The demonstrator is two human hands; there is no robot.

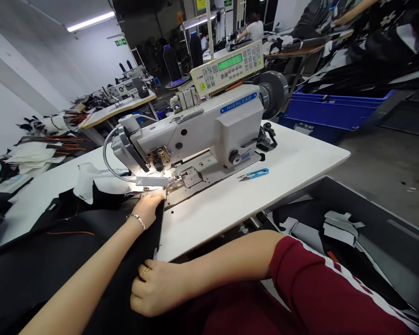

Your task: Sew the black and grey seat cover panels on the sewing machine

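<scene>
A grey sewing machine (202, 125) stands on a white table, its lamp lighting the needle area. Black fabric (91, 256) spreads over the table's left part, and its right edge runs up to the needle area. My left hand (149, 209), with a bracelet at the wrist, is closed on this fabric close to the needle area; its fingertips are partly hidden. Nearer to me, my right hand (157, 286) grips the same edge at the table's front, fingers curled round it. Blue thread snips (254, 174) lie on the table right of the needle.
A control panel (226, 67) tops the machine. White pieces (97, 181) lie left of the needle. A grey bin (380, 223) with cut pieces stands at lower right, a blue crate (337, 109) behind it. Another person (254, 30) sits in the background.
</scene>
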